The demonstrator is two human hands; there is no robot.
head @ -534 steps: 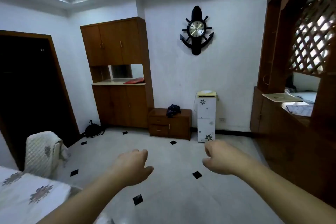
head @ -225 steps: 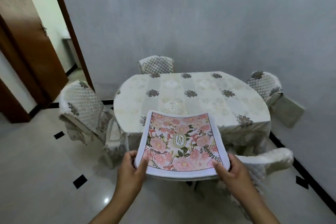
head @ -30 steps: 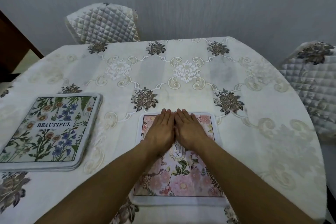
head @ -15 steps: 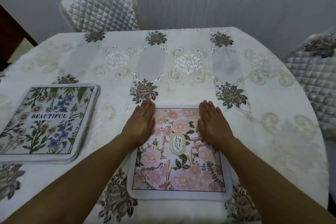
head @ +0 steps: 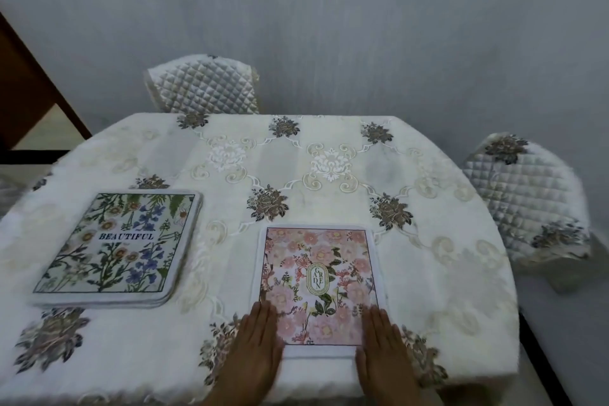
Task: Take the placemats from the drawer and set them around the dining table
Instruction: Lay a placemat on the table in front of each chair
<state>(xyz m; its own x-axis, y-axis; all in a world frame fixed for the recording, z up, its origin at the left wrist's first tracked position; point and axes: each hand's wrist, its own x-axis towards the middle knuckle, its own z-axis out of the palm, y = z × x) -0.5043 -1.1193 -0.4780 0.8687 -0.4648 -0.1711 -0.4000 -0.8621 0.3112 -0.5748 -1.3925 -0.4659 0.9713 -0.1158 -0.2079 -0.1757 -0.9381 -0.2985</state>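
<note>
A pink floral placemat [head: 318,277] lies flat near the front edge of the dining table [head: 445,257], which wears a cream embroidered cloth. My left hand [head: 253,349] rests flat on the mat's near left corner, fingers straight. My right hand [head: 384,353] lies flat on its near right corner. To the left sits a small stack of placemats [head: 117,244], the top one green and blue with the word BEAUTIFUL.
A quilted chair back [head: 202,86] stands at the table's far side against the grey wall. Another quilted chair [head: 530,201] stands at the right. A brown door frame [head: 36,76] shows at the far left.
Both hands slid apart from the mat's middle and then back toward me to its near corners. The view pulled back and tilted up, showing more wall.
</note>
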